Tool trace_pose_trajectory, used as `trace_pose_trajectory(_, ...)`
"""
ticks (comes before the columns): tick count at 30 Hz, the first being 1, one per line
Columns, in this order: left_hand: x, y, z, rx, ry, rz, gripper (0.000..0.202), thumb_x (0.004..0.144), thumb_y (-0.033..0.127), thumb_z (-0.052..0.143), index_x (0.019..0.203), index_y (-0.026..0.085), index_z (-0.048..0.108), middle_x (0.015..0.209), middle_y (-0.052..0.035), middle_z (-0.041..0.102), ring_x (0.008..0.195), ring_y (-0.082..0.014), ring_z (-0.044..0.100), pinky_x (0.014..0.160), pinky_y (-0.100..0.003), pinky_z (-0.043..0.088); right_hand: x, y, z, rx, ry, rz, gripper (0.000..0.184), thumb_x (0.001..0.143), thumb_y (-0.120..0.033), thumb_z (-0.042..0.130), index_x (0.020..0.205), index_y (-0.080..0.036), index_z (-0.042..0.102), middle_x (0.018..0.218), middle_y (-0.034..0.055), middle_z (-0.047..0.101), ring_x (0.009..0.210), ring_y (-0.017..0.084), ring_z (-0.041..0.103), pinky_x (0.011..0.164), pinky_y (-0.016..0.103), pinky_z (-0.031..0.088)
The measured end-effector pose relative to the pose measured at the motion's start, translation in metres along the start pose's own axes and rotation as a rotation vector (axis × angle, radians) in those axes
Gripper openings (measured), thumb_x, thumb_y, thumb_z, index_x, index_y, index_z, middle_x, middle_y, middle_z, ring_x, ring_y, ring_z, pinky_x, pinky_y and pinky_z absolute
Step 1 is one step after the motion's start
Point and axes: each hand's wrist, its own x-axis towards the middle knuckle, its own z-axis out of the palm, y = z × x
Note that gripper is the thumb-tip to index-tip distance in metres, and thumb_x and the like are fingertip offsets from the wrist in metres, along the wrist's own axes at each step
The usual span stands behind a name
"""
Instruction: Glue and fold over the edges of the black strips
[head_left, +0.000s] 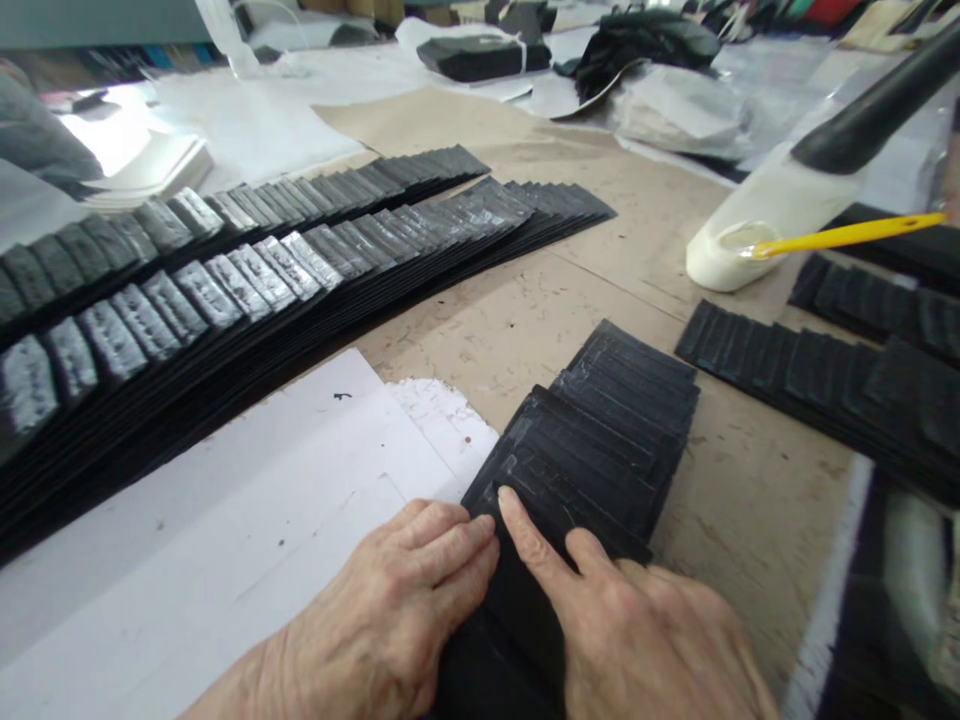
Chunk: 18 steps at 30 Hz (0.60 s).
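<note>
One stepped stack of black strips [600, 430] on the table [750, 540], overlapped presumably to keep each end exposed. Left hand [412, 590], fingers together at its edge, apparently steadying; right hand [637, 620], forefinger extended on top, seemingly pressing; whether either grips cannot be told.
</note>
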Motion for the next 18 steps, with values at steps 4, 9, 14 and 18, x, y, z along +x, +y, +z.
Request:
trace_pose_trajectory(4, 0.001, 0.001, 0.001, -0.013, 0.02, -0.024, 0.035, 0.086, 0.01, 0.033, 0.114, 0.008, 0.053, 0.104, -0.0128, 0.063, 0.088, -0.0205, 0.057, 0.075, -0.035, 0.054, 0.007, -0.002, -0.001, -0.009, -0.018, -0.004, 0.075, 0.045, -0.008, 0.047, 0.118, -0.021, 0.059, 0.054, -0.001, 0.056, 0.03, 0.01, 0.046, 0.035, 0.024, 0.03)
trace_pose_trajectory(9, 0.0, -0.002, 0.009, -0.035, 0.02, 0.003, 0.032, 0.086, 0.011, 0.03, 0.1, 0.005, 0.058, 0.095, -0.0143, 0.063, 0.083, -0.0218, 0.056, 0.07, -0.036, 0.054, 0.015, -0.006, -0.002, -0.052, -0.017, 0.027, 0.064, 0.051, -0.007, 0.051, 0.111, -0.027, 0.064, 0.049, -0.0009, 0.054, 0.027, 0.01, 0.043, 0.032, 0.023, 0.025)
trace_pose_trajectory(14, 0.001, -0.003, 0.014, -0.052, 0.023, -0.04, 0.03, 0.082, 0.007, 0.03, 0.095, 0.007, 0.058, 0.088, -0.0115, 0.062, 0.078, -0.02, 0.054, 0.067, -0.035, 0.052, 0.008, -0.009, -0.001, -0.079, -0.012, 0.015, 0.055, 0.065, -0.007, 0.048, 0.114, -0.028, 0.061, 0.054, -0.0003, 0.054, 0.031, 0.011, 0.046, 0.035, 0.024, 0.03)
trace_pose_trajectory(18, -0.002, -0.005, 0.014, -0.031, 0.089, 0.016, 0.036, 0.079, 0.007, 0.036, 0.111, 0.006, 0.053, 0.1, -0.014, 0.061, 0.083, -0.0209, 0.052, 0.07, -0.035, 0.051, -0.02, -0.008, 0.002, -0.02, 0.096, 0.022, 0.038, 0.079, -0.009, 0.045, 0.111, -0.02, 0.063, 0.063, 0.0011, 0.059, 0.042, 0.01, 0.051, 0.042, 0.025, 0.037)
